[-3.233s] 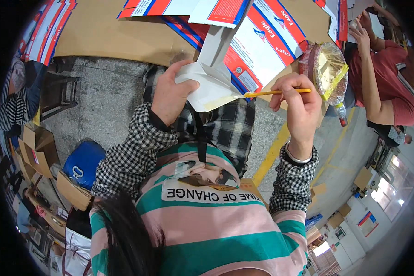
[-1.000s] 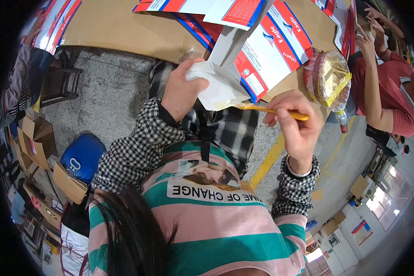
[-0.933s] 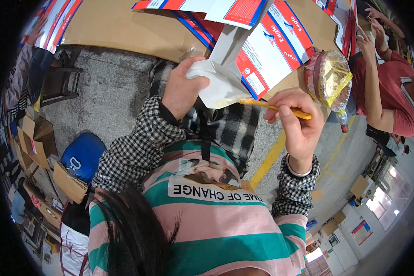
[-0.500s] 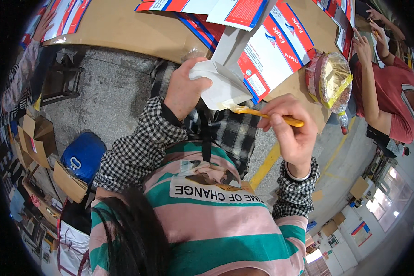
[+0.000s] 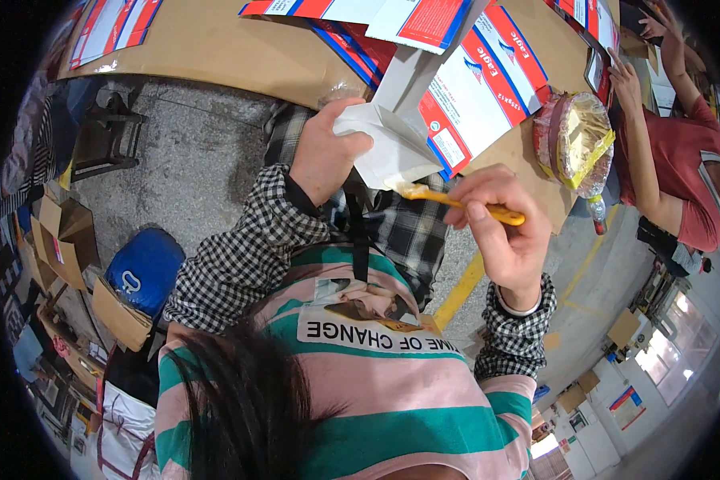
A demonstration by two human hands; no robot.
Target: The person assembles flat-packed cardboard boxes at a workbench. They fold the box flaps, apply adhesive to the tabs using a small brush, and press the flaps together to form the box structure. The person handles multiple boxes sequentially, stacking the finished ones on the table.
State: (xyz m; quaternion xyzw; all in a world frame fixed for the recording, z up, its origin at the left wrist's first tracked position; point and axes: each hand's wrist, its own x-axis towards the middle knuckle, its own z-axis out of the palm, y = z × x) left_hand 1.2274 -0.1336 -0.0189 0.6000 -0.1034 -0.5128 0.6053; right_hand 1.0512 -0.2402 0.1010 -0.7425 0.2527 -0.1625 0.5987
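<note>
Yellow brush (image 5: 435, 195) extends left from the right hand (image 5: 506, 230), long axis nearly crosswise, its pale-coated head at the near edge of the white carton flap (image 5: 392, 152); contact hard to tell. Right grip pinched around the handle. Left hand (image 5: 325, 160) clasps the flap's left side, thumb on top. Beyond: red-white-blue carton sheet (image 5: 488, 88) on the worktop (image 5: 224, 56); film-wrapped tub (image 5: 574, 140) rightward.

The slim, long-handled tool (image 5: 432, 194) is orange-yellow; the folded cardboard piece (image 5: 388, 152) is plain white. Far flat printed cartons (image 5: 476, 96) show red, white and blue. Cloth sleeves (image 5: 224, 276) are black-and-white checked, the shirt (image 5: 392, 380) green-and-pink striped.
</note>
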